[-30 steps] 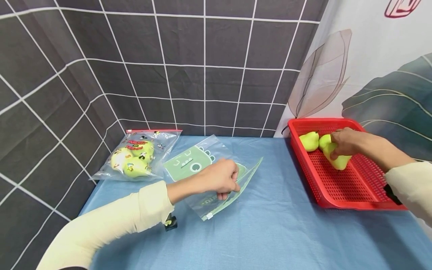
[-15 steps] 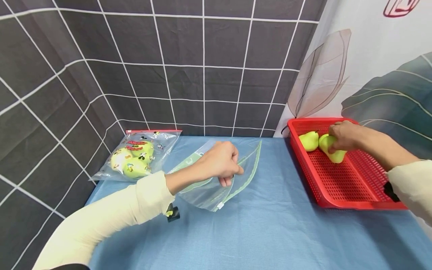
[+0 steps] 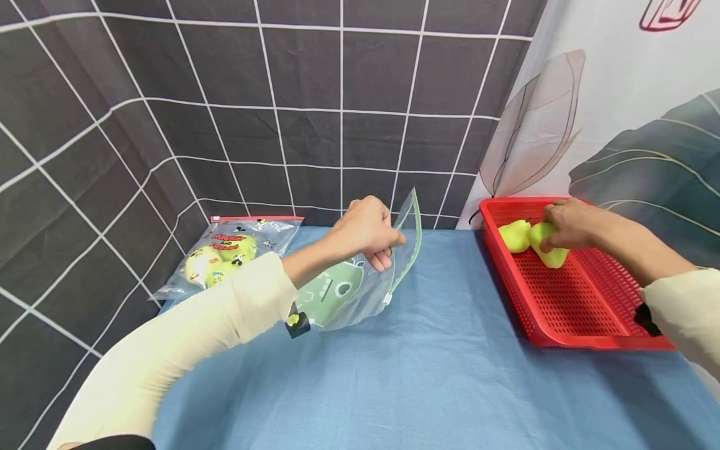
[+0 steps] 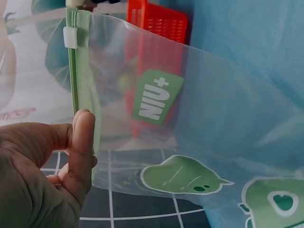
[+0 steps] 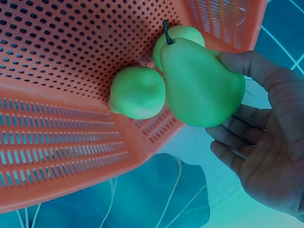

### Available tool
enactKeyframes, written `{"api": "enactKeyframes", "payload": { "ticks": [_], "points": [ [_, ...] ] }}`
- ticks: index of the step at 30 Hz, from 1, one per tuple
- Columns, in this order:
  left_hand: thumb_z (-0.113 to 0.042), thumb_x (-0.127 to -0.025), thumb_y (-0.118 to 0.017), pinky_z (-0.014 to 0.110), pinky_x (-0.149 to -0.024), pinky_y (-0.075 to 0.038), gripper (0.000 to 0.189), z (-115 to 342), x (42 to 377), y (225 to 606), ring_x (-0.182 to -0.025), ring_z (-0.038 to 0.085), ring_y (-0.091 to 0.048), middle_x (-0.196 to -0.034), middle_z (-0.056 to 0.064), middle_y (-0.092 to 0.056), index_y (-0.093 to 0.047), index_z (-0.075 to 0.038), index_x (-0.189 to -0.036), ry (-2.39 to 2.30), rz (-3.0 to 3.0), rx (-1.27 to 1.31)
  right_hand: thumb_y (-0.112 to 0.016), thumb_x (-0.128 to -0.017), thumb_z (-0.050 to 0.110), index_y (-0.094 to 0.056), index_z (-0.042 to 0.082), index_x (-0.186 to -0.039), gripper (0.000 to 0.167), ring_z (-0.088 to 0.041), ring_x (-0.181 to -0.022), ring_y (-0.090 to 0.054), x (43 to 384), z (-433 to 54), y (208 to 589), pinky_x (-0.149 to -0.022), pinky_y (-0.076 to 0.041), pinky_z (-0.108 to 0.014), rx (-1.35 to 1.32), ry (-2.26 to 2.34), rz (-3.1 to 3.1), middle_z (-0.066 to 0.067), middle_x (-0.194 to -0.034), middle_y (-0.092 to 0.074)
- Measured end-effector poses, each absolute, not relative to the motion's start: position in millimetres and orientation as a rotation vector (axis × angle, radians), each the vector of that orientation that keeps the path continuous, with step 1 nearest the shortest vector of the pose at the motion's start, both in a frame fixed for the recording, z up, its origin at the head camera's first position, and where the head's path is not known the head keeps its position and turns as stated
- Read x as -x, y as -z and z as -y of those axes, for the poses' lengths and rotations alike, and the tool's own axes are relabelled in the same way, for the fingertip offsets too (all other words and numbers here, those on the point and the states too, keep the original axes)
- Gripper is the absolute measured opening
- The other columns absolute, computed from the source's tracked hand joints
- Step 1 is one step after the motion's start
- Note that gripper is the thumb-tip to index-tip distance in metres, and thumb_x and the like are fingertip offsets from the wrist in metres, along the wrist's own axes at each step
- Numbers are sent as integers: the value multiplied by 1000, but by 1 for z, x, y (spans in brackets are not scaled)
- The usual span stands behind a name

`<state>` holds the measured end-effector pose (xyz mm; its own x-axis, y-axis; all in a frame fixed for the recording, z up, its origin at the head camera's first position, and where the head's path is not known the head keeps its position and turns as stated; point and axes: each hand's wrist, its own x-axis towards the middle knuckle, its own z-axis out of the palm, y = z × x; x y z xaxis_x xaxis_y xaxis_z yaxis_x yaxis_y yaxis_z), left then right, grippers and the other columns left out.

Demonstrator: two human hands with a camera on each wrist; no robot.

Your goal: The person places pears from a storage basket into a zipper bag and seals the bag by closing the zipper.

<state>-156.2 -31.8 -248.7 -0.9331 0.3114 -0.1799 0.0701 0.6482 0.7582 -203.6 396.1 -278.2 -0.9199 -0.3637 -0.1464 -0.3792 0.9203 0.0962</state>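
My left hand pinches the green-edged top of a clear zip bag between thumb and fingers. In the left wrist view the bag's white slider sits high on the green zip strip, and green cartoon prints show on the film. My right hand grips a green pear by its wide end, thumb on one side and fingers on the other. Below and beside it in the red basket lie further pears; one of them is partly hidden behind the held pear.
A clear zip bag with a red top lies at the back left with several pears inside. A blue cloth covers the table. Dark gridded fabric hangs behind it, and a white printed curtain at the right.
My left hand has lifted the zip bag's top edge up and away from me, so the edge now stands more upright. The right hand has shifted slightly left within the basket with the pear.
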Motion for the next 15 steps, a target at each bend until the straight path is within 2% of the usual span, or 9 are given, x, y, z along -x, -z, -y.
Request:
{"api": "enactKeyframes", "payload": {
  "ticks": [5, 10, 15],
  "points": [
    [-12, -100, -80, 33, -60, -71, 24, 32, 165, 237, -52, 22, -79, -69, 14, -79, -65, -3, -84, -1220, -2564, -229, -92, -78, 27, -71, -10, -106, 51, -42, -95, -65, 203, -390, 276, -83, -55, -53, 601, -158, -3009, -21, -98, -69],
    [-11, -99, -79, 35, -61, -72, 19, 31, 176, 233, -50, 20, -77, -68, 14, -79, -65, -2, -90, -1268, -2566, -211, -91, -77, 28, -73, -10, -107, 52, -43, -95, -66, 202, -382, 273, -84, -58, -59, 651, -164, -3054, -22, -99, -68],
    [-7, -99, -78, 36, -58, -71, 16, 29, 189, 237, -45, 16, -73, -62, 11, -75, -68, -1, -88, -1349, -2542, -199, -90, -78, 27, -71, -7, -106, 48, -44, -97, -65, 199, -371, 271, -83, -58, -61, 639, -204, -3064, -21, -99, -66]
  ]
}}
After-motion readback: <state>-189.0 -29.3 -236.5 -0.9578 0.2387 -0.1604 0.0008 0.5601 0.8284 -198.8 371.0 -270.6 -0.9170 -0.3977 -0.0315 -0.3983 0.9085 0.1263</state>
